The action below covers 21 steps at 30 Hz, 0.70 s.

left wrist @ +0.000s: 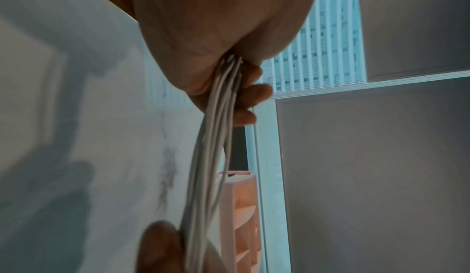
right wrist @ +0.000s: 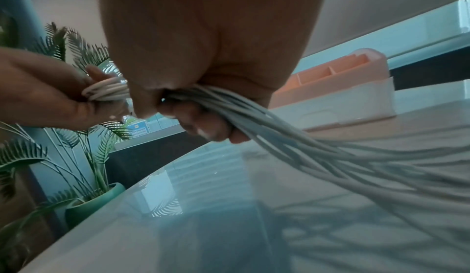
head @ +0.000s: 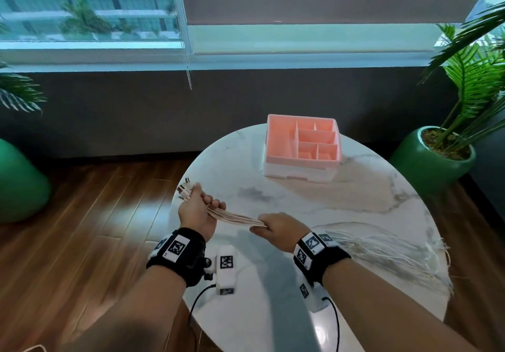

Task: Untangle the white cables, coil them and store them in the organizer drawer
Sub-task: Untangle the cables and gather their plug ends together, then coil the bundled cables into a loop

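A bundle of several white cables (head: 235, 218) stretches between my two hands above the round marble table (head: 314, 204). My left hand (head: 199, 209) grips the bundle near its plug ends (head: 184, 189), which stick out past the fingers at the table's left edge. My right hand (head: 276, 226) is curled round the same bundle (right wrist: 229, 104) further along. Behind that hand the loose cable lengths (head: 382, 253) fan out blurred over the table's right side. In the left wrist view the cables (left wrist: 216, 136) run down from my fist. The pink and white organizer (head: 300, 149) stands at the table's far side.
A potted palm in a green pot (head: 434, 157) stands right of the table, another green pot (head: 19, 182) at the left on the wooden floor. Black leads (head: 334, 321) hang from the wrist cameras near the table's front edge. A window wall lies behind.
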### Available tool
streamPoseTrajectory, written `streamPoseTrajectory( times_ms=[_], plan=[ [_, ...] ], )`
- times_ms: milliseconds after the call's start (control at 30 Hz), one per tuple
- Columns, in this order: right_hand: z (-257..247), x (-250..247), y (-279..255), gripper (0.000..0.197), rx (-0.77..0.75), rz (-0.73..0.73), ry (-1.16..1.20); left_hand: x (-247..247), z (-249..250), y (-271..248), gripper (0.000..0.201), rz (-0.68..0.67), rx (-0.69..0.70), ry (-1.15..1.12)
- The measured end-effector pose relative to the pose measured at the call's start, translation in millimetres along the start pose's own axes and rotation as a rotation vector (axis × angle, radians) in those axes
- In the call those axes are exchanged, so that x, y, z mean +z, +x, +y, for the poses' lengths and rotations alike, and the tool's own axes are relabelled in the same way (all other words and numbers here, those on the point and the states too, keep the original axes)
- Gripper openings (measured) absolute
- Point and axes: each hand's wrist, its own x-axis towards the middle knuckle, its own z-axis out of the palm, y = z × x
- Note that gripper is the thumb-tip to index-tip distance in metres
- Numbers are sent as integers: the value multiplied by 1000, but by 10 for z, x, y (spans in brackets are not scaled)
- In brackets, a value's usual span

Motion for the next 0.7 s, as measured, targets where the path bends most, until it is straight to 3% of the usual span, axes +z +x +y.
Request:
streamPoseTrajectory(
  times_ms=[100,200,300,367,433,567,700],
  plan=[
    [7,-84,-37,34,9,17,33,-99,-48,56,29,-23,-33,52],
    [-32,-212,-90,38,33,16,166,-179,19,84,24,-151,-130,191],
    [-46,-510,-142,44,79,64,256,-240,117,52,57,-319,-252,487],
    [6,-770,-165,44,137,107,268,-233,200,-26,58,-354,-234,655],
    [81,-1017,-200,44,198,134,272,-179,283,-98,48,-367,-116,781],
    [137,-1314,-252,44,286,89,181,124,409,-301,20,-466,252,930],
    [-29,-1405,-265,41,287,-57,175,540,365,-424,20,-690,474,1056]
  ],
)
